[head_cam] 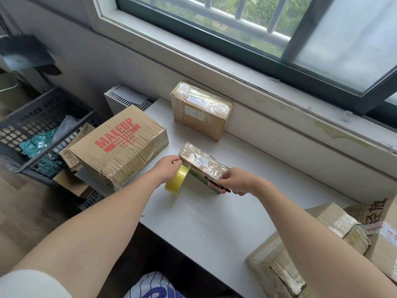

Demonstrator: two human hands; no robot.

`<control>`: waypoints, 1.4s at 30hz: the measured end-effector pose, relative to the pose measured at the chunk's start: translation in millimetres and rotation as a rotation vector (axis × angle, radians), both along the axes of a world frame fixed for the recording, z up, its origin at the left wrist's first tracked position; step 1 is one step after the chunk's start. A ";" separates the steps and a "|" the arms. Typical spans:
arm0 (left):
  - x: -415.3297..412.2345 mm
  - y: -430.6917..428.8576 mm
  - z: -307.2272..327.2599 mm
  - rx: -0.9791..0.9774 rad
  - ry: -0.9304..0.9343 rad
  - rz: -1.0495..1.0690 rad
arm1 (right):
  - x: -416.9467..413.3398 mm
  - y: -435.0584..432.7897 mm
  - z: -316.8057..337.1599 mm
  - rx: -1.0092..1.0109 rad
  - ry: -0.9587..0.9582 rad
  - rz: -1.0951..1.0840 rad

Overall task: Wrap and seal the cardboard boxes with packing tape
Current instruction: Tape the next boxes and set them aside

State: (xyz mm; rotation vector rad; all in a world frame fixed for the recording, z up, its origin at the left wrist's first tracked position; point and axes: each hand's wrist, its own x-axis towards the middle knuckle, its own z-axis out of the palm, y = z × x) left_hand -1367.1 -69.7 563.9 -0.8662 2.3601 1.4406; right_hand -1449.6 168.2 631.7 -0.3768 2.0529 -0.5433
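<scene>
My left hand (166, 168) and right hand (234, 181) meet over a small brown cardboard box (202, 166), wrapped in glossy clear tape, which lies near the middle of a white table (204, 222). My left fingers are curled and pinch the top of a yellow roll of packing tape (177, 182). The roll stands on edge against the box's near left corner. My right hand grips a slim dark tool (217, 184) with curled fingers and holds it slantwise against the box's near right side; I cannot tell what kind of tool it is. Further back, touching the wall under a window, stands a larger tape-wrapped cardboard box (200, 109) with a pale label. To the left, half over the table's edge, sits a big creased cardboard carton printed MAKEUP in red (120, 149). Beyond it, off the table, is a dark plastic slatted crate (43, 117) holding crumpled wrapping. At the lower right corner, near my right forearm, more worn brown taped boxes (300, 254) are piled together.
</scene>
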 end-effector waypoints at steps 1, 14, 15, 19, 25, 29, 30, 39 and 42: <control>-0.5 1.1 0.5 0.003 0.008 -0.005 | 0.0 -1.6 0.7 0.002 0.008 -0.008; 2.9 3.9 4.9 0.075 -0.041 -0.044 | -7.8 -11.0 -3.2 -0.029 0.002 -0.063; 2.6 4.1 5.2 0.053 -0.037 -0.049 | -7.7 -11.3 -4.0 -0.029 -0.004 -0.065; 0.9 3.1 6.8 -0.008 -0.041 -0.079 | -7.0 -12.6 -8.0 -0.036 -0.005 -0.054; -1.0 -2.1 3.9 0.011 -0.085 -0.065 | -10.3 -9.1 -14.7 -0.073 0.032 -0.051; -2.9 -4.0 2.0 0.151 -0.131 0.033 | -12.0 -5.8 -17.8 -0.068 0.034 -0.056; -2.9 -3.9 1.0 0.213 -0.149 0.077 | -12.5 -5.2 -18.3 -0.065 0.034 -0.061; -1.5 4.0 -2.9 0.384 -0.205 0.144 | -16.1 -1.5 -24.1 -0.100 0.010 -0.053; -3.3 6.8 -4.1 0.359 -0.199 0.155 | -19.3 -1.2 -26.8 -0.086 0.053 -0.039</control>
